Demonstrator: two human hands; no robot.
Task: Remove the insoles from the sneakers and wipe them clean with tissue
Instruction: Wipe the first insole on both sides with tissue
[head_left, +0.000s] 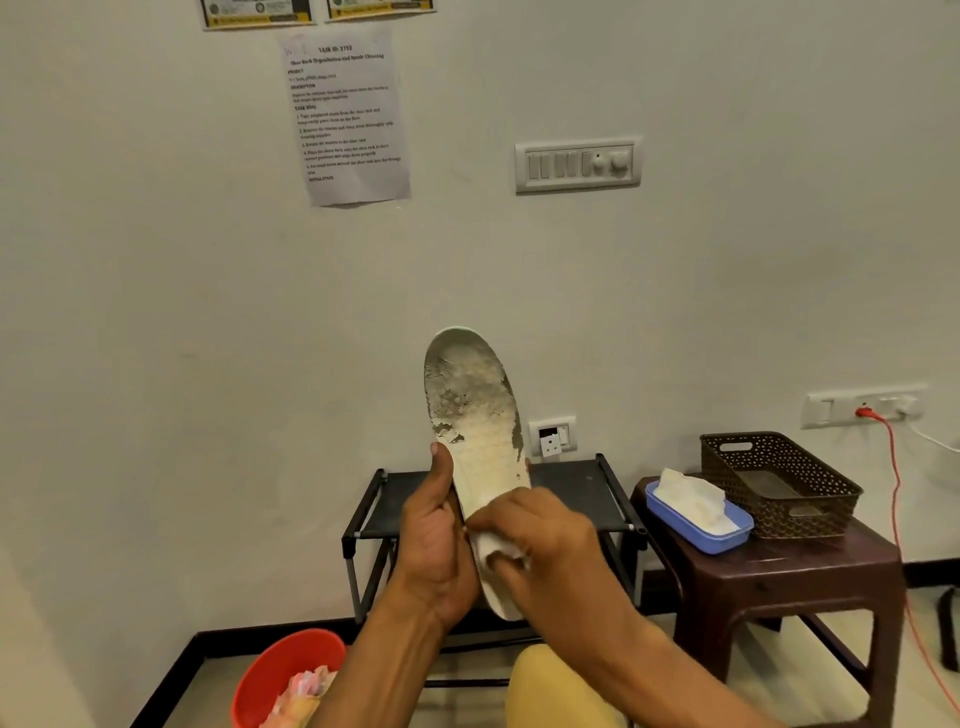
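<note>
Two hands, one insole (475, 415), tissue (491, 548)

Left hand (434, 540) grips upright dirty insole (475, 415); right hand (540, 535) presses tissue (491, 550) against it.

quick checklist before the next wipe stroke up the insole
1. Insole held steady: ok, left hand grips its lower edge.
2. Tissue in hand: ok, right hand presses it on the insole.
3. Dirt left: not ok, grey grime covers the upper half.
4. Spare tissues: ok, blue box on the stool.
5. Red bin within reach: ok.
6. Tissue clean side: cannot tell.
</note>
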